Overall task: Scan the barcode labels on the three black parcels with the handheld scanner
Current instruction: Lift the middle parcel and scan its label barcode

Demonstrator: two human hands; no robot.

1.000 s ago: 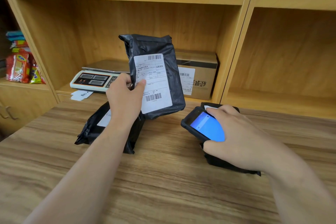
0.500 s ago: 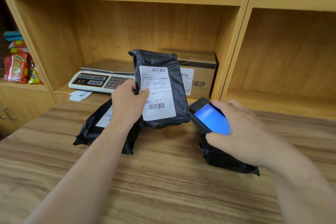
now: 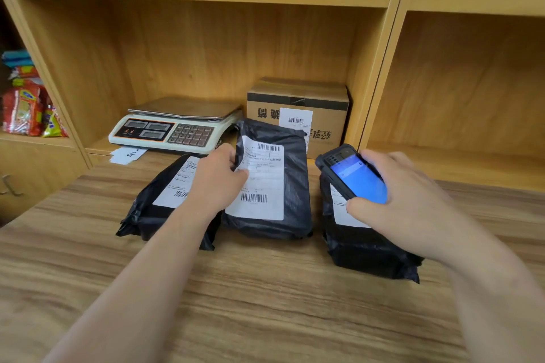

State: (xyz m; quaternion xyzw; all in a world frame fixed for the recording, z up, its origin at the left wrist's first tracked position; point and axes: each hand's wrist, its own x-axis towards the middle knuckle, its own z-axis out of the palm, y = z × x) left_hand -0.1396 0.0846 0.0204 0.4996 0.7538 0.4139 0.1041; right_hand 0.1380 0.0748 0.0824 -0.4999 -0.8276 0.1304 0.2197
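Three black parcels with white barcode labels lie side by side on the wooden table (image 3: 265, 303). The left parcel (image 3: 153, 209) is partly under my left forearm. My left hand (image 3: 216, 183) grips the left edge of the middle parcel (image 3: 295, 186), which lies label up with both barcodes showing. The right parcel (image 3: 368, 250) sits under my right hand (image 3: 413, 200), and its label is mostly hidden. That hand holds the black handheld scanner (image 3: 351, 174) above it, its blue screen lit and facing me.
Behind the parcels, in the wooden shelf unit, stand a digital weighing scale (image 3: 174, 127) and a labelled cardboard box (image 3: 324, 109). A paper slip (image 3: 126, 155) lies at the shelf edge. Snack packets (image 3: 26, 109) fill the left compartment. The right compartment (image 3: 472, 97) holds nothing visible.
My left hand lowered the middle parcel from upright in the air down onto the table. My right hand lifted the scanner and moved it slightly back over the right parcel.
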